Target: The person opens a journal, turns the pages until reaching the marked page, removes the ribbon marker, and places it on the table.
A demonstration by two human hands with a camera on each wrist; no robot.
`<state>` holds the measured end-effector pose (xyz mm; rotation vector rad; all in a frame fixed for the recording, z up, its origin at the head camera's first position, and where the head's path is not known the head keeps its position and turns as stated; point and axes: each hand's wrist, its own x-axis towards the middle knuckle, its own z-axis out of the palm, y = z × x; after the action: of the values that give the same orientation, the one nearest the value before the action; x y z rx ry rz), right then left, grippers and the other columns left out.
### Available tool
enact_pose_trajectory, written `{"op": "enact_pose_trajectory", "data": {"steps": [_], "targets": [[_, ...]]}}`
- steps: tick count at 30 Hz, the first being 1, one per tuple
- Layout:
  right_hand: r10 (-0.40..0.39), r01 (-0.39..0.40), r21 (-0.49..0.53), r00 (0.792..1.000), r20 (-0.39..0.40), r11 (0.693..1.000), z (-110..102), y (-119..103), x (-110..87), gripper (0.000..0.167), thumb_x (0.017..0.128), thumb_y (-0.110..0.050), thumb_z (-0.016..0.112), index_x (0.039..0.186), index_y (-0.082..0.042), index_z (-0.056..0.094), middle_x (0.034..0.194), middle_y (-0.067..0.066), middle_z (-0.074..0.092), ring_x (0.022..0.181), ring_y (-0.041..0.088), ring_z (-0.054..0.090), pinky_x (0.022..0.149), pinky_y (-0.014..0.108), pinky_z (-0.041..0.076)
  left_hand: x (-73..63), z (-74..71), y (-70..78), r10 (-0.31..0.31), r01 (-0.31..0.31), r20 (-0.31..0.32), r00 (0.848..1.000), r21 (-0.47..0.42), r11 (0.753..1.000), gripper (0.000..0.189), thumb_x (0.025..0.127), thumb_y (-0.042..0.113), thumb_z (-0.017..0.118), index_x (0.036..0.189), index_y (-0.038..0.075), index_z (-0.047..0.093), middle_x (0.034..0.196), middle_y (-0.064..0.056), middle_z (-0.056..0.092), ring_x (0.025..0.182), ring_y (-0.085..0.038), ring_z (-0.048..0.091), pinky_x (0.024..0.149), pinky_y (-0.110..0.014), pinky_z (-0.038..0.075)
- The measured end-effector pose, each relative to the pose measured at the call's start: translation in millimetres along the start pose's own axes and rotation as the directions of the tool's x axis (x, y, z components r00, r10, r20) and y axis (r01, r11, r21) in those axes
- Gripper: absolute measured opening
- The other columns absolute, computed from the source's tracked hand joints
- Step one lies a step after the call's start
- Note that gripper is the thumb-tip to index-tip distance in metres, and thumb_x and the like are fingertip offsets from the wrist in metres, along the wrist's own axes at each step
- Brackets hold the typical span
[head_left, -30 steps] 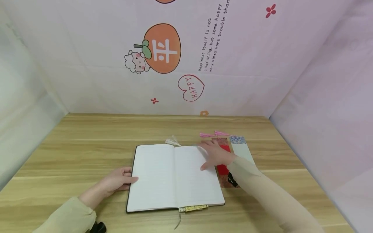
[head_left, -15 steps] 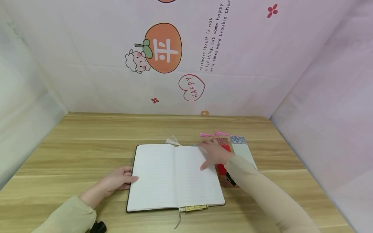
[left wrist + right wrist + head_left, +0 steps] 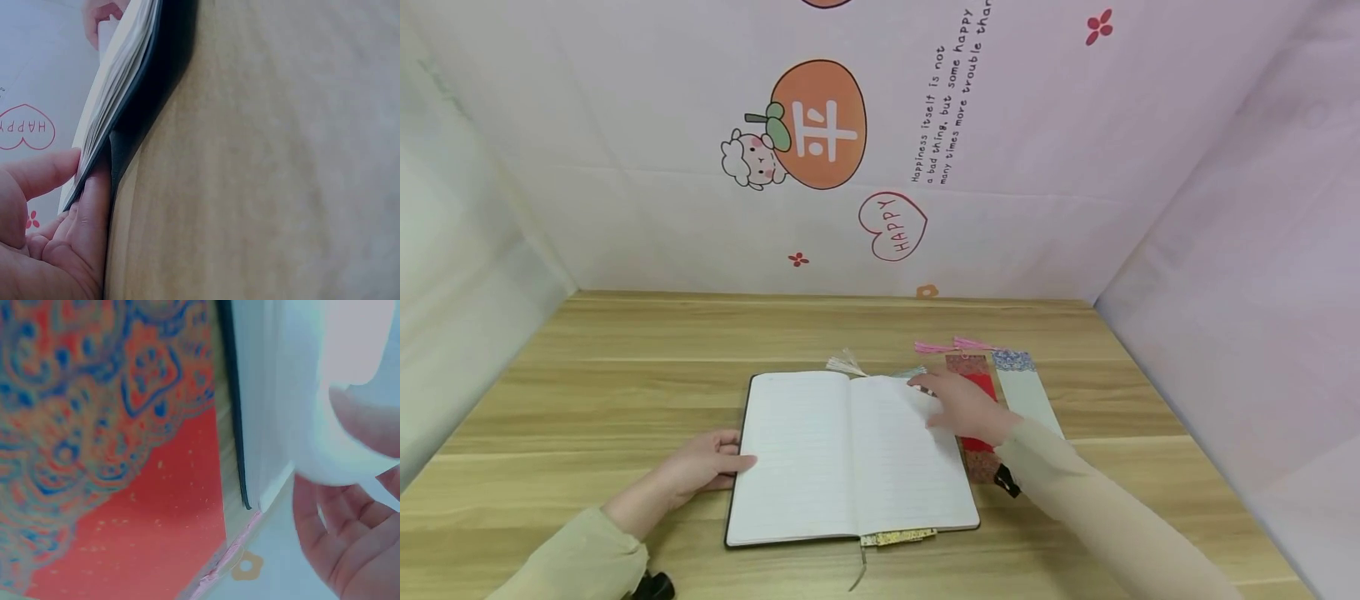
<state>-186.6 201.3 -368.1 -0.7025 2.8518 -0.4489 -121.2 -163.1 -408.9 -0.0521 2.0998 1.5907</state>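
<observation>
A notebook (image 3: 797, 458) with a dark cover lies open at lined, blank pages. My left hand (image 3: 700, 462) holds its left edge, thumb over the page and fingers (image 3: 94, 206) under the cover, as the left wrist view shows. At the upper right corner, my right hand (image 3: 966, 408) pinches a lifted page (image 3: 353, 472); the paper curves between thumb and fingers. Under my right forearm lies a red patterned bookmark (image 3: 979, 385), partly hidden, beside a pale one with a blue patterned top (image 3: 1030, 396).
A white tassel (image 3: 846, 365) and a greenish tassel (image 3: 913, 372) stick out above the notebook. Yellow speckled strips (image 3: 906, 536) and a thin ribbon (image 3: 859, 575) show below it. Pink tassels (image 3: 934, 347) lie behind the bookmarks. Printed cloth (image 3: 662, 225) stands behind the wooden table (image 3: 647, 358).
My right hand has shifted slightly right, its thumb and fingers have drawn closer, and the page corner has come up between them. The left hand stays in place.
</observation>
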Motion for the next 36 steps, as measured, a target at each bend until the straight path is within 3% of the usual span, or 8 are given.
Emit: {"op": "enact_pose_trajectory", "data": {"steps": [11, 14, 18, 20, 23, 27, 30, 36], "targets": [[0.060, -0.029, 0.377, 0.996, -0.069, 0.926, -5, 10, -22.3, 0.053, 0.085, -0.002, 0.067, 0.132, 0.005, 0.047, 0.113, 0.017, 0.060, 0.097, 0.026, 0.058, 0.078, 0.032, 0.054, 1.0, 0.2, -1.2, -0.003, 0.003, -0.008, 1.000, 0.003, 1.000, 0.053, 0.089, 0.009, 0.064, 0.130, -0.014, 0.041, 0.109, -0.012, 0.068, 0.080, -0.008, 0.062, 0.069, -0.024, 0.053], [0.111, -0.061, 0.589, 0.993, -0.049, 0.806, -6, 9, -25.3, 0.052, 0.089, -0.006, 0.064, 0.136, 0.002, 0.044, 0.114, 0.017, 0.057, 0.098, 0.023, 0.057, 0.077, 0.031, 0.055, 0.6, 0.3, -1.0, -0.004, 0.004, -0.008, 1.000, 0.004, 1.000, 0.053, 0.089, 0.009, 0.064, 0.130, -0.014, 0.040, 0.111, -0.014, 0.067, 0.081, -0.008, 0.062, 0.069, -0.024, 0.054], [0.088, -0.056, 0.853, 0.996, 0.012, 0.519, -7, 2, -29.9, 0.055, 0.097, -0.018, 0.053, 0.145, -0.002, 0.031, 0.123, 0.019, 0.048, 0.103, 0.021, 0.056, 0.081, 0.034, 0.055, -0.2, 0.5, -0.7, -0.003, 0.003, -0.006, 1.000, 0.008, 1.000, 0.052, 0.089, 0.009, 0.063, 0.129, -0.014, 0.041, 0.111, -0.014, 0.067, 0.080, -0.008, 0.062, 0.068, -0.024, 0.054], [0.032, -0.053, 0.895, 0.999, 0.043, 0.443, -6, -6, -32.5, 0.058, 0.100, -0.029, 0.046, 0.148, -0.004, 0.024, 0.131, 0.021, 0.043, 0.110, 0.023, 0.054, 0.087, 0.037, 0.052, -0.7, 0.7, -0.2, -0.002, 0.002, -0.005, 1.000, 0.005, 1.000, 0.053, 0.089, 0.009, 0.063, 0.130, -0.015, 0.041, 0.111, -0.014, 0.067, 0.080, -0.008, 0.063, 0.069, -0.024, 0.054], [-0.054, -0.041, 0.862, 0.995, 0.080, 0.506, -2, -20, -35.3, 0.062, 0.101, -0.042, 0.037, 0.150, -0.007, 0.019, 0.142, 0.020, 0.037, 0.124, 0.029, 0.046, 0.099, 0.042, 0.046, -1.4, 0.9, 0.1, 0.000, 0.000, 0.000, 1.000, -0.004, 1.000, 0.053, 0.089, 0.009, 0.063, 0.130, -0.015, 0.040, 0.111, -0.015, 0.067, 0.081, -0.008, 0.063, 0.069, -0.024, 0.054], [-0.160, 0.033, 0.692, 0.980, 0.120, 0.721, 8, -42, -34.9, 0.056, 0.102, -0.039, 0.034, 0.150, -0.011, 0.026, 0.145, 0.015, 0.039, 0.131, 0.033, 0.040, 0.107, 0.048, 0.036, -2.2, 0.3, 0.1, 0.006, -0.006, 0.004, 1.000, -0.011, 1.000, 0.055, 0.089, 0.009, 0.064, 0.130, -0.016, 0.039, 0.111, -0.015, 0.067, 0.082, -0.008, 0.063, 0.070, -0.024, 0.054], [-0.245, 0.126, 0.547, 0.958, 0.149, 0.828, 17, -57, -33.1, 0.051, 0.103, -0.034, 0.036, 0.148, -0.013, 0.031, 0.147, 0.010, 0.039, 0.134, 0.029, 0.037, 0.110, 0.049, 0.031, -2.6, -0.3, -0.4, 0.014, -0.014, 0.009, 1.000, -0.011, 1.000, 0.054, 0.089, 0.010, 0.064, 0.130, -0.015, 0.040, 0.107, -0.011, 0.069, 0.081, -0.008, 0.063, 0.069, -0.024, 0.054], [-0.251, 0.178, 0.286, 0.937, 0.242, 0.942, 30, -76, -31.9, 0.051, 0.099, -0.043, 0.042, 0.146, -0.021, 0.038, 0.149, 0.002, 0.039, 0.137, 0.025, 0.032, 0.112, 0.049, 0.024, -1.4, -2.0, -2.2, 0.046, -0.046, 0.039, 0.998, -0.004, 0.999, 0.045, 0.091, 0.011, 0.059, 0.125, -0.015, 0.044, 0.093, 0.001, 0.068, 0.081, -0.008, 0.061, 0.070, -0.025, 0.054]]}}
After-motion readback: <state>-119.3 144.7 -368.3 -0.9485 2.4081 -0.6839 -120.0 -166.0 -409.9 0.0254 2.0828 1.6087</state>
